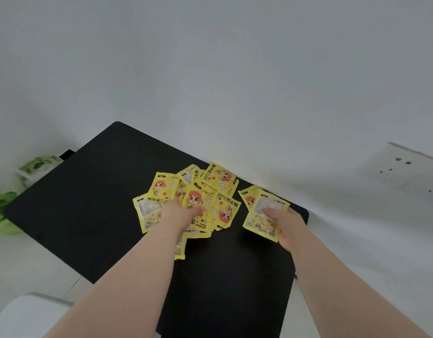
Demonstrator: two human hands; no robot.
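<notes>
Right hand (288, 224) has got a yellow packet (261, 217): thumb pressed on top, fingers curled under its right edge, a firm grasp. The packet is back side up, with a pale label panel w/ small print at the top and yellow below. It's flat, a bit tilted, held just over the far-right part of the table (88, 203). A second packet (248, 197) peeks out from behind it, an orange-haired cartoon face partly showing.

Over on the L, the left hand (183, 212) is right in the pile (210, 189). Its thumb sits on a face-up packet (196, 200) and the fingers are tucked beneath, so it looks like a pinch. That one shows the cartoon kid w/ orange hair, white flowers, and "HAND WARMER" in black near its lower edge.

The pile itself is a loose mess: several yellow packets overlapping, some face up, some back up, turned every which way. A stray packet (180, 250) pokes out from under the left forearm.

Everything lies on the black table, toward its far side by the wall. The packets are opaque (contents can't be seen). Off the table's L edge sit green-and-white packs (37, 167), too blurred to tell what's inside. A white socket (405, 172) is on the wall at right.
</notes>
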